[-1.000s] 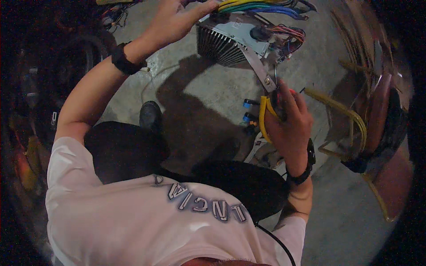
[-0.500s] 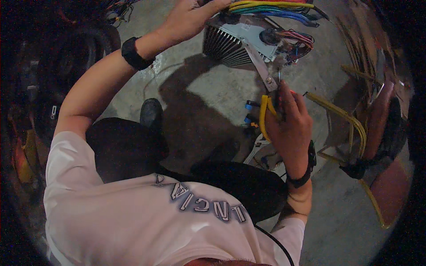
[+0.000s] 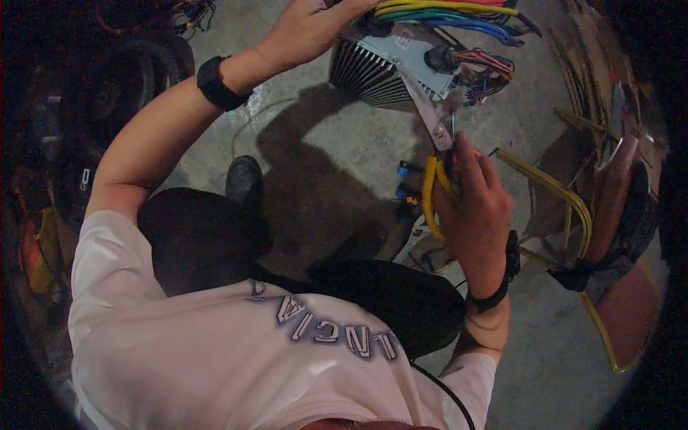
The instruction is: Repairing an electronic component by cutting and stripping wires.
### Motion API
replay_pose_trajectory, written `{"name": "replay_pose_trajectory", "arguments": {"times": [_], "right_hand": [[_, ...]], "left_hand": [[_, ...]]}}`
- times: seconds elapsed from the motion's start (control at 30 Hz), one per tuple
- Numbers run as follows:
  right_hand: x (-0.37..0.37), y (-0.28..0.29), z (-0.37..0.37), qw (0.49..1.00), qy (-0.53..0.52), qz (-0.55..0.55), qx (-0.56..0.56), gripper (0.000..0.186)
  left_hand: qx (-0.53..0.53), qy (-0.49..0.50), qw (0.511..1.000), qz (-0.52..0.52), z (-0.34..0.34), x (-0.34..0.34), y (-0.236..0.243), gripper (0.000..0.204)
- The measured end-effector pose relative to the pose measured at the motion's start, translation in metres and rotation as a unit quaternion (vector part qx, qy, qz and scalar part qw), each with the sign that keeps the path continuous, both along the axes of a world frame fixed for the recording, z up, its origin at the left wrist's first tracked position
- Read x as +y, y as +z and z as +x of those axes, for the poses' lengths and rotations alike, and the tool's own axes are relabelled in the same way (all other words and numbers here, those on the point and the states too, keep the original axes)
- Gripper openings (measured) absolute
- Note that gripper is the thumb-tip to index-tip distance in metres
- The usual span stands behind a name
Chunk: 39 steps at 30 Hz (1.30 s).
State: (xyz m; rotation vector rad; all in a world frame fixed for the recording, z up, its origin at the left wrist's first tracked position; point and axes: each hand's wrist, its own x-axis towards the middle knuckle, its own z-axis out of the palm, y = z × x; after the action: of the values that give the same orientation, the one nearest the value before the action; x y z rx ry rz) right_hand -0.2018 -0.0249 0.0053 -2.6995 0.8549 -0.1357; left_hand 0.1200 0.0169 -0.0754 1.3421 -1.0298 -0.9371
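Observation:
At the top edge, my left hand point(image 3: 312, 29) is closed at the near end of a bundle of thick coloured wires point(image 3: 444, 12); some of its fingers are cut off by the picture's edge. The wires run over a silver metal box with black fins point(image 3: 394, 54), which has a second tuft of thin wires point(image 3: 487, 64) at its right. My right hand point(image 3: 476, 208) is closed round scissors with yellow handles point(image 3: 428, 115). Their blades point up toward the box and look nearly together. A thin metal shaft point(image 3: 453, 123) also sticks up from this hand, with something red beside the fingers.
On the concrete floor, blue-and-black small parts point(image 3: 407, 183) and a metal tool point(image 3: 414, 240) lie left of my right hand. Yellow-edged strips point(image 3: 552, 183) and flattened brown sheets point(image 3: 584, 79) are at the right. A dark tyre point(image 3: 132, 82) stands at the left.
My right hand with the scissors has shifted slightly right and down. The finned box and its wires have moved a little to the right. My left hand has shifted slightly with them.

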Motion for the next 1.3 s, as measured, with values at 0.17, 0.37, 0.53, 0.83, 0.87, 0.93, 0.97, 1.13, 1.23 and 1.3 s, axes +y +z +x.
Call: {"name": "replay_pose_trajectory", "arguments": {"times": [0.17,0.37,0.53,0.83,0.87,0.93,0.97,1.13,1.23,1.3], "right_hand": [[-0.009,-0.009,-0.009,1.000,0.015,-0.005,0.003,0.073],[-0.013,-0.015,-0.020,0.999,0.022,-0.027,-0.019,0.081],[-0.018,-0.026,-0.036,0.996,0.038,-0.026,-0.082,0.082],[-0.021,-0.019,-0.032,0.998,-0.016,-0.006,-0.059,0.075],[-0.021,-0.016,-0.032,0.997,-0.017,-0.009,-0.069,0.073],[-0.020,-0.011,-0.029,0.997,-0.020,-0.010,-0.077,0.071],[-0.018,-0.009,-0.028,0.997,-0.025,-0.012,-0.073,0.071],[-0.018,-0.006,-0.028,0.997,-0.028,-0.008,-0.074,0.070],[-0.018,-0.005,-0.028,0.997,-0.022,0.000,-0.070,0.072],[-0.017,-0.003,-0.027,0.996,-0.023,0.039,-0.074,0.074]], "left_hand": [[0.006,0.005,1.000,-0.015,-0.003,0.000,-0.005,0.049],[0.064,-0.042,0.993,-0.093,-0.002,0.001,-0.009,0.056],[-0.069,-0.069,0.987,-0.128,-0.018,0.003,0.006,0.077],[-0.062,-0.068,0.990,-0.106,-0.020,-0.007,-0.003,0.079],[-0.060,-0.070,0.990,-0.103,-0.018,-0.009,-0.003,0.079],[-0.063,-0.087,0.990,-0.090,-0.015,-0.013,-0.001,0.080],[-0.062,-0.087,0.990,-0.090,-0.013,-0.014,-0.002,0.080],[-0.109,-0.095,0.983,-0.116,-0.010,-0.015,-0.006,0.080],[-0.076,-0.097,0.988,-0.093,-0.014,-0.014,-0.001,0.079],[-0.072,-0.096,0.988,-0.094,-0.012,-0.012,-0.005,0.079]]}}
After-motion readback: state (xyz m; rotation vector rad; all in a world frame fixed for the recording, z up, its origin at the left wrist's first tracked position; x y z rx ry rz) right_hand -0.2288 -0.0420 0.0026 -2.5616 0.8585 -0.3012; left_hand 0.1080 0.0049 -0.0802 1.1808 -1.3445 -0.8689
